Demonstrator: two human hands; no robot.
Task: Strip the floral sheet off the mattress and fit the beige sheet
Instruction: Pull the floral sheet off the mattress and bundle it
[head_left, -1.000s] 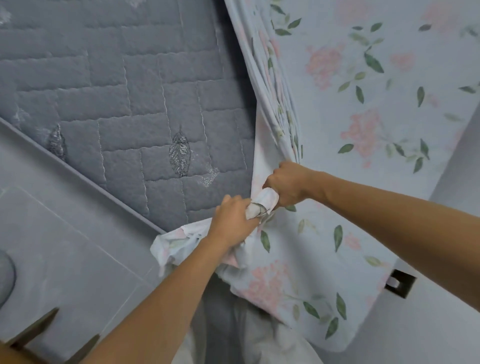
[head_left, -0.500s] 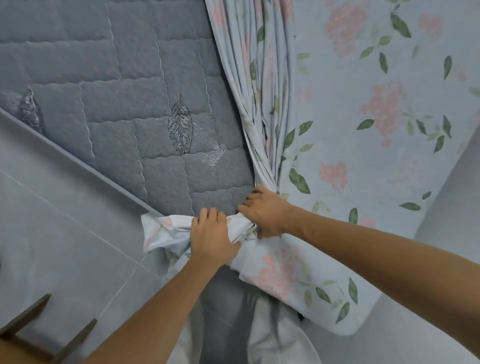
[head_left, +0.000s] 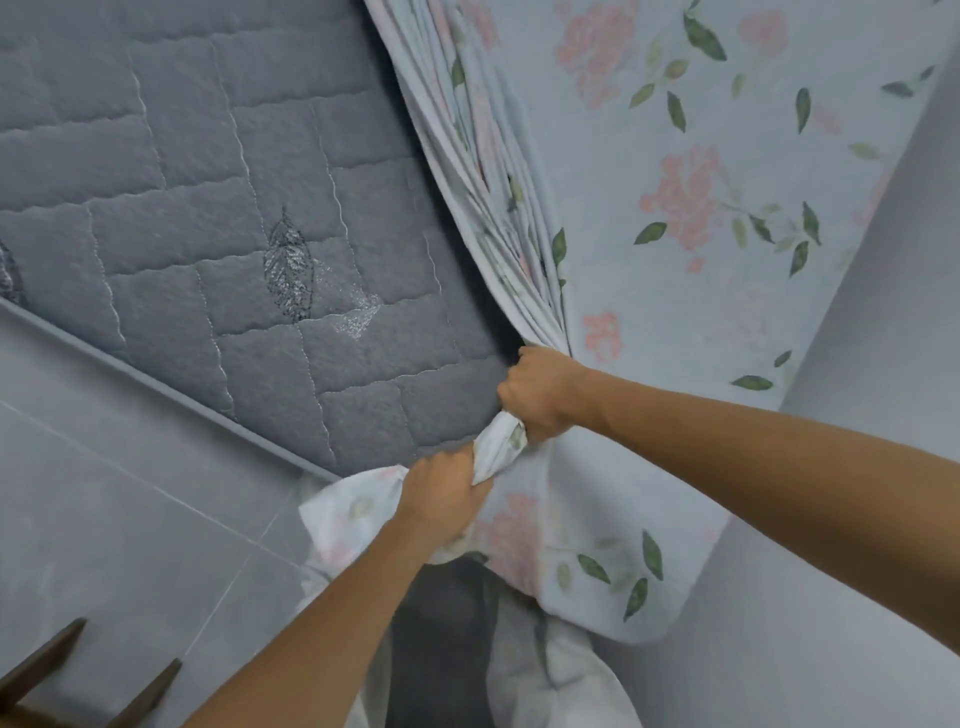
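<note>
**Both hands gripping the gathered floral sheet at the mattress edge**

The grey quilted mattress (head_left: 218, 218) fills the upper left of the view, its top bare, with a stitched leaf motif near the middle and a piped edge running diagonally down to the lower centre. The floral sheet (head_left: 691, 197), pale blue with pink blossoms and green leaves, covers the right half of the mattress. Its free edge is bunched into long pleats that run from the top of the frame down to the hands, marking the line between covered and bare mattress. One rounded corner of the sheet is seated over the mattress corner at the lower right, next to a plain pale wall (head_left: 857, 467).

The tiled floor (head_left: 119, 519) lies open to the left of the mattress edge, with dark wooden legs (head_left: 93, 680) showing at the bottom left corner.

The right hand (head_left: 540, 389) is closed in a fist around the foot of the pleats, on the mattress top near its edge. The left hand (head_left: 447, 493) sits just below it, at the edge, fingers clamped on the same bunch; a short twist of cloth runs between the two fists, and a loose flap hangs leftward past the left hand over the floor.
</note>
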